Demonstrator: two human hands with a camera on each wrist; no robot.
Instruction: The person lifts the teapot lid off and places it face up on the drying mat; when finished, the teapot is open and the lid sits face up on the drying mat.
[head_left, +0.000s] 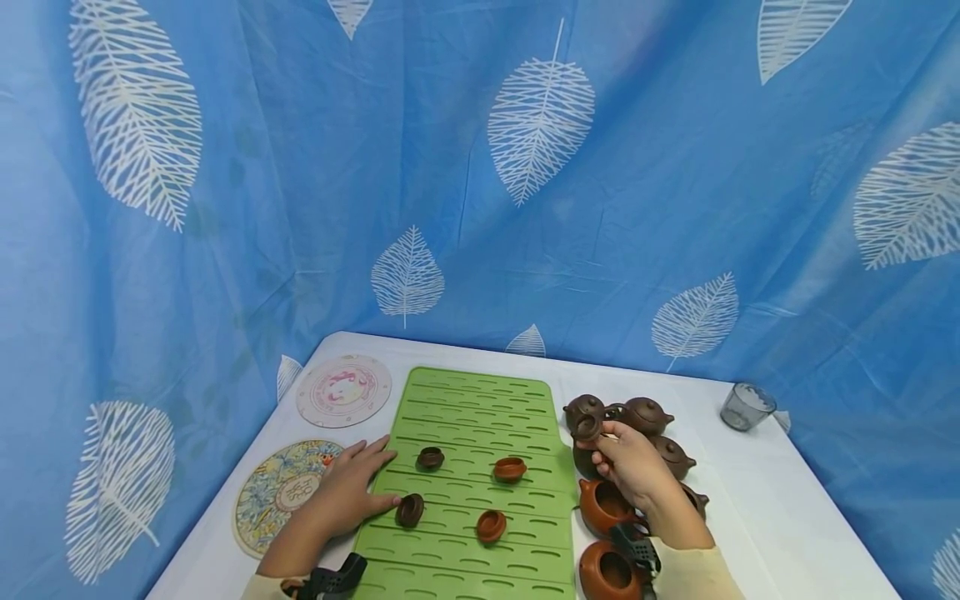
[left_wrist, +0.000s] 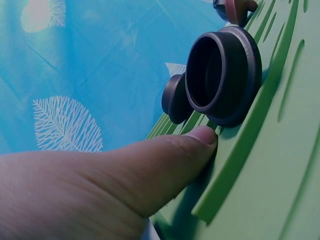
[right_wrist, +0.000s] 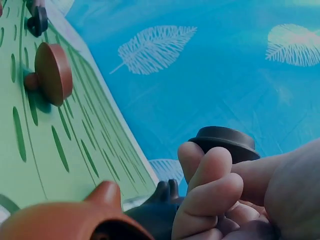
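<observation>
My right hand (head_left: 633,471) pinches a dark brown teapot lid (head_left: 587,427) between thumb and fingers, held upside down above the dark teapots; its rim (right_wrist: 226,136) faces up in the right wrist view. Below that hand sits a dark teapot (head_left: 585,460), partly covered by the fingers. My left hand (head_left: 348,492) rests with fingers spread at the left edge of the green mat (head_left: 480,417). Its thumb (left_wrist: 170,155) lies beside a dark lid (head_left: 409,511). Another dark lid (head_left: 431,457) and two reddish-brown lids (head_left: 510,469) (head_left: 491,526) also lie on the mat.
Right of the mat stand more dark teapots (head_left: 647,414) and two lidless reddish-brown teapots (head_left: 600,507) (head_left: 606,575). A clear glass (head_left: 747,407) is at the far right. Two round patterned discs, one pink (head_left: 345,390) and one yellow-blue (head_left: 258,500), lie left. A blue curtain (head_left: 465,250) hangs behind.
</observation>
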